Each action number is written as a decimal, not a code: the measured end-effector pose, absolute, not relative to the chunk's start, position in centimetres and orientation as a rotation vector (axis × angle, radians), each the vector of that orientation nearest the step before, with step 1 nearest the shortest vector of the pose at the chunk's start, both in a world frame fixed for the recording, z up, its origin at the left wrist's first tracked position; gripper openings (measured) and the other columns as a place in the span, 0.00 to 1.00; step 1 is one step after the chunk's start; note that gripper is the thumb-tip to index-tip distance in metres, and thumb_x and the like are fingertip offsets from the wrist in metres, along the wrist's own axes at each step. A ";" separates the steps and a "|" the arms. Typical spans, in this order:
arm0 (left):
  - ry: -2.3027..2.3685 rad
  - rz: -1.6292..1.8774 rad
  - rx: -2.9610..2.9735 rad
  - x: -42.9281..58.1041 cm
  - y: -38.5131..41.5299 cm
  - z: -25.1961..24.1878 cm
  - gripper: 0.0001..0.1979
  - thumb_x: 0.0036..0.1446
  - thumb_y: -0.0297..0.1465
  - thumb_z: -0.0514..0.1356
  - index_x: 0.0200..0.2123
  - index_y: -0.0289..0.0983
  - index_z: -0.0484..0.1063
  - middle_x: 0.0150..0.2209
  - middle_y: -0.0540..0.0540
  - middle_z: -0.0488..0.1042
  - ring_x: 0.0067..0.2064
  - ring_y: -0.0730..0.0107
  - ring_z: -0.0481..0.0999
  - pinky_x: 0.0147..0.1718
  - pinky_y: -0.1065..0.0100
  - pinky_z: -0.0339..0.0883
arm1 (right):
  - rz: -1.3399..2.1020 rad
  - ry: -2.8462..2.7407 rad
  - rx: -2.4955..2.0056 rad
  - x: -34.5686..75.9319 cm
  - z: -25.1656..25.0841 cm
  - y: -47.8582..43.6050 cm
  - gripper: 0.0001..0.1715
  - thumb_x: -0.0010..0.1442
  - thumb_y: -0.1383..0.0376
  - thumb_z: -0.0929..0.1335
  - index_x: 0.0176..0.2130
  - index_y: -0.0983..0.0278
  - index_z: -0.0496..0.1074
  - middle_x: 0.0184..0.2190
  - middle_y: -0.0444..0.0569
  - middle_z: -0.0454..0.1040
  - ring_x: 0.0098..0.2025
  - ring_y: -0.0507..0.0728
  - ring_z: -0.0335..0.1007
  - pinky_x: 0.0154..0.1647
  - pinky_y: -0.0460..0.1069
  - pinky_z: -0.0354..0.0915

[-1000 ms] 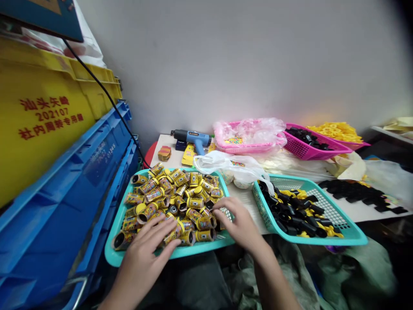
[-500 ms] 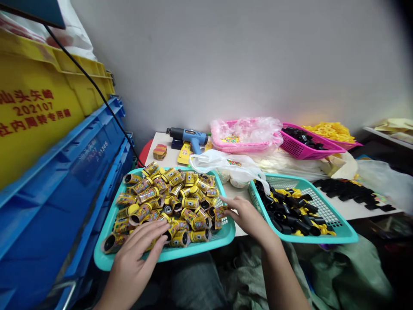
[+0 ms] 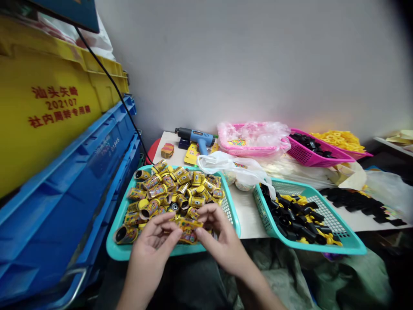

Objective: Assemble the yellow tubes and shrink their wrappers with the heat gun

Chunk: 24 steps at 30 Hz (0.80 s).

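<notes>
Over the near side of a turquoise basket (image 3: pixel 120 248), my two hands meet at a flat, yellow, colourfully printed label (image 3: pixel 190 223). My right hand (image 3: pixel 222 241) pinches its right end between thumb and fingers. At its left end, my left hand (image 3: pixel 158 241) has thumb and fingertips closed on the edge. Below and behind lie many small yellow-and-black cylinders (image 3: pixel 157 191) in clear printed wraps, heaped in the basket. Some wraps stick out past the cylinder ends. My hands hide the near part of the heap.
Right of it, another turquoise basket (image 3: pixel 348 247) holds black and yellow plastic parts (image 3: pixel 300 221). A blue heat gun (image 3: pixel 198 137) lies behind, beside pink baskets (image 3: pixel 318 160) and a white plastic bag (image 3: pixel 232 165). Blue crates (image 3: pixel 64 206) and a yellow crate (image 3: pixel 48 73) are stacked at left.
My right hand has moved left from the basket's right side with the printed label. My left hand has shifted right and closed on the label's other end. The view has turned slightly left.
</notes>
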State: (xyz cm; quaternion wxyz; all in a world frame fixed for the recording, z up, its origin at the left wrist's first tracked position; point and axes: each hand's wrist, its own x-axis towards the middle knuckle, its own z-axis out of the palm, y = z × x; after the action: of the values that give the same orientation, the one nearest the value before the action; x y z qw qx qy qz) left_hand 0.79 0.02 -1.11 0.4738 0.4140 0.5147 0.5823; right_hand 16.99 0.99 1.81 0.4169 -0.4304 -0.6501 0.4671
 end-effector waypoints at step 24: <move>1.331 1.440 0.948 -7.7 -0.7 -4.9 0.11 0.52 0.41 0.62 0.30 0.40 0.79 0.37 0.48 0.79 0.42 0.66 0.76 0.40 0.73 0.71 | 0.403 -2.660 -1.654 14.1 2.5 10.1 0.21 0.55 0.61 0.70 0.48 0.64 0.68 0.39 0.52 0.73 0.45 0.60 0.67 0.47 0.53 0.58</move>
State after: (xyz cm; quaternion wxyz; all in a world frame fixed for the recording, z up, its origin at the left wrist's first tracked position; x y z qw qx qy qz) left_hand -7.69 -0.65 -4.90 0.4633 0.3858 0.5415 0.5859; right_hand 14.06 10.08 2.53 -0.0083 -0.5236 -0.8423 0.1277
